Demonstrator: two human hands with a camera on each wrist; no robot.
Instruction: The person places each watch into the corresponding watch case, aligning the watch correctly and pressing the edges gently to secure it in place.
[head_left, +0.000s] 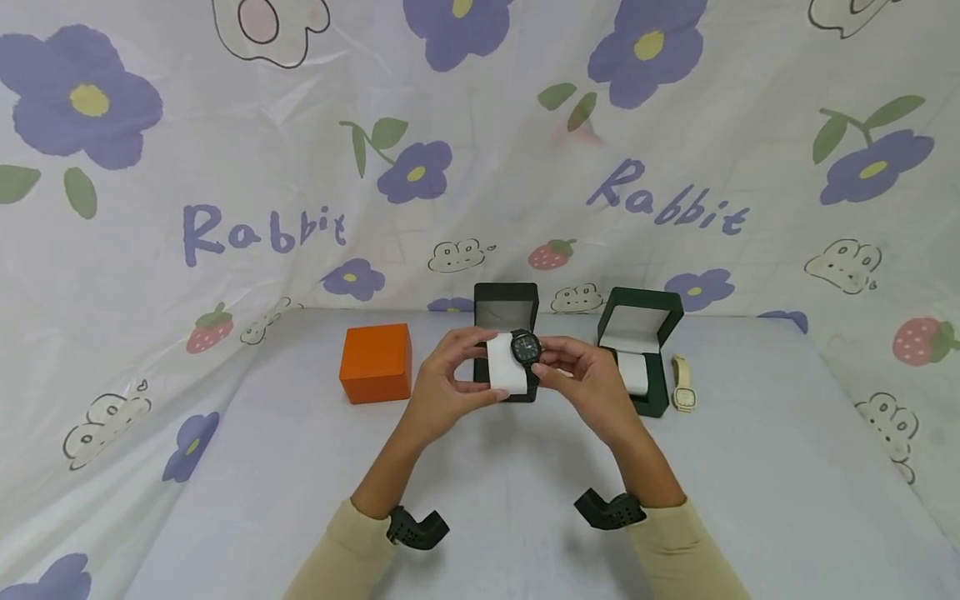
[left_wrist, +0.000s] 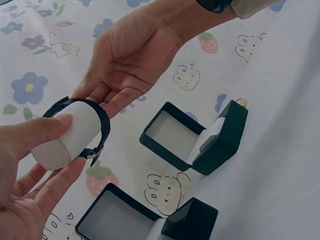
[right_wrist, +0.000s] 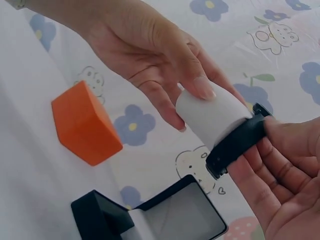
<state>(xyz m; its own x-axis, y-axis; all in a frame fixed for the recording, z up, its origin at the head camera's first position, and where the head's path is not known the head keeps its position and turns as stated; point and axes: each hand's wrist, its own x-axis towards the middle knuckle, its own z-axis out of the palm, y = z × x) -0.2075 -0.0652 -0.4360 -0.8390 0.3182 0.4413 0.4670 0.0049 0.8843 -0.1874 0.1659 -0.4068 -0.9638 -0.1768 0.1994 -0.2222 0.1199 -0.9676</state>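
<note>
Above the table, my left hand (head_left: 438, 385) grips a white watch cushion (head_left: 506, 364), with the thumb on one side and fingers on the other. A black watch (head_left: 526, 348) with a dark round-cornered face sits around the cushion's right end. My right hand (head_left: 592, 379) pinches this watch between thumb and fingers. In the left wrist view, the strap (left_wrist: 104, 120) loops around the cushion, its buckle at the lower side. Behind the hands stands an open dark watch box (head_left: 506, 293), partly hidden by them.
To the left sits a closed orange box (head_left: 375, 364). At right, an open green watch box (head_left: 656, 387) holds a white cushion (head_left: 632, 372). Beside it lies a gold watch (head_left: 683, 386) on the table (head_left: 510, 517). A patterned cloth (head_left: 480, 192) hangs behind.
</note>
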